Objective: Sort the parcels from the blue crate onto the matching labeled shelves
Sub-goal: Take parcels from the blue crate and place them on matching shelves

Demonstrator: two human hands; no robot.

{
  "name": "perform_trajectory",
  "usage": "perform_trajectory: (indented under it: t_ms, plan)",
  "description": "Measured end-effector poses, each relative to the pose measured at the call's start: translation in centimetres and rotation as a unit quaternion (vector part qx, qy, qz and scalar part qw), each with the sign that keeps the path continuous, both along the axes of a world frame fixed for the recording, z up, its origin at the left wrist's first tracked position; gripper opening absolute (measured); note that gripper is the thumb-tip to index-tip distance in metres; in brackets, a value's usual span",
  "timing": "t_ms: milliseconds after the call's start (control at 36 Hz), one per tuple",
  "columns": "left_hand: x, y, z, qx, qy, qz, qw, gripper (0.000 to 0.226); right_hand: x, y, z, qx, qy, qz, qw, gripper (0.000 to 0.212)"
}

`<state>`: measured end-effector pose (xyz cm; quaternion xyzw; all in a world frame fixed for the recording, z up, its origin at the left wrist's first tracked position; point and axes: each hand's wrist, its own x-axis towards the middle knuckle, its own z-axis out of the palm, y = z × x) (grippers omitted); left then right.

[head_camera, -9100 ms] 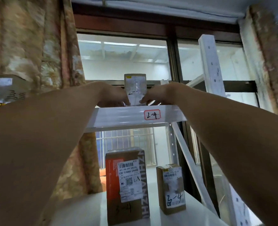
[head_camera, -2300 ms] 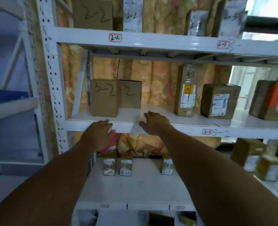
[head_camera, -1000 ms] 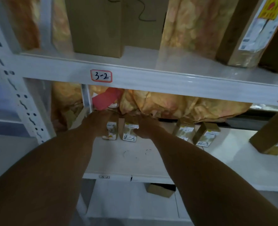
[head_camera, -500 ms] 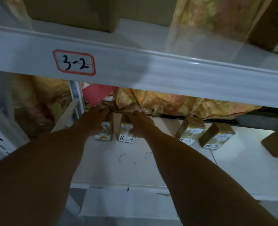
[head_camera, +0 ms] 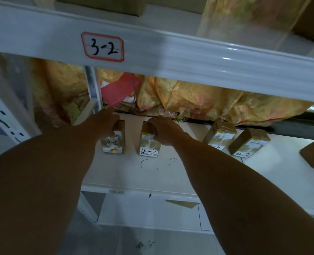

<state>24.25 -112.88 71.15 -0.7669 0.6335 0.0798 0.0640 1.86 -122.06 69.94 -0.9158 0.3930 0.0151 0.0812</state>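
Cardboard parcel marked 4-2 (head_camera: 149, 144). Stands upright on the lower white shelf (head_camera: 152, 177). Gripped at its top by the right hand (head_camera: 164, 131), fingers curled over the upper edge. At 9 o'clock, just beside, second 4-2 parcel (head_camera: 114, 144), with the left hand (head_camera: 104, 122) laid on its top corner; grip there impossible to tell. At 3 o'clock, third parcel (head_camera: 219, 138) and fourth parcel (head_camera: 250, 144). At 12 o'clock, yellow cloth (head_camera: 198, 100); at 11 o'clock, label 3-2 (head_camera: 102, 46) on the beam.
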Motion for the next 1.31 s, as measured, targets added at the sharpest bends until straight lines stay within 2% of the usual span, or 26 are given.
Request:
perform_trajectory:
  t_ms: [278,444,611,667,778,833,889,1028,1111,1222,1306]
  plan:
    - [-0.9,1.0,-0.1,-0.003,-0.014,-0.003,1.0,0.063,-0.8,0.9,-0.6,0.024,-0.01,-0.029,0.999,0.071]
    - [-1.5,1.0,0.3,0.002,-0.048,-0.006,0.999,0.088,-1.7,0.9,-0.3,0.032,0.009,-0.019,0.999,0.083]
    - [-1.9,0.9,1.3,0.026,-0.063,-0.024,0.997,0.087,-2.8,1.3,1.0,0.053,0.014,-0.01,0.998,0.091]
    - [-2.4,0.8,1.9,0.035,-0.052,-0.026,0.998,0.091,-3.5,1.3,1.7,0.046,0.001,-0.011,0.999,0.085]
    - [-4.3,-0.2,3.6,0.013,0.038,-0.037,0.999,0.097,-6.3,1.4,4.2,0.007,0.008,-0.017,1.0,0.071]
    - [-6.0,-1.0,4.6,-0.035,0.064,-0.069,0.995,0.098,-8.4,1.2,5.8,-0.006,0.014,-0.037,0.999,0.068]
    - [-8.4,-2.0,5.7,-0.049,0.048,-0.082,0.994,0.097,-11.0,0.6,7.2,-0.023,0.014,-0.069,0.997,0.065]
    - [-16.1,-5.0,8.4,-0.065,0.014,-0.106,0.992,0.076,-18.6,-1.6,10.1,-0.039,0.003,-0.141,0.989,0.051]
    - [-21.5,-6.9,9.5,-0.069,0.026,-0.122,0.99,0.068,-23.6,-3.1,11.1,-0.048,0.009,-0.165,0.985,0.055]
    - [-28.4,-9.8,9.0,-0.072,0.04,-0.136,0.987,0.079,-30.1,-5.2,10.5,-0.034,0.043,-0.173,0.983,0.065]
    - [-32.5,-11.9,7.0,-0.069,0.055,-0.147,0.985,0.074,-34.2,-7.0,9.0,-0.017,0.064,-0.166,0.984,0.079]
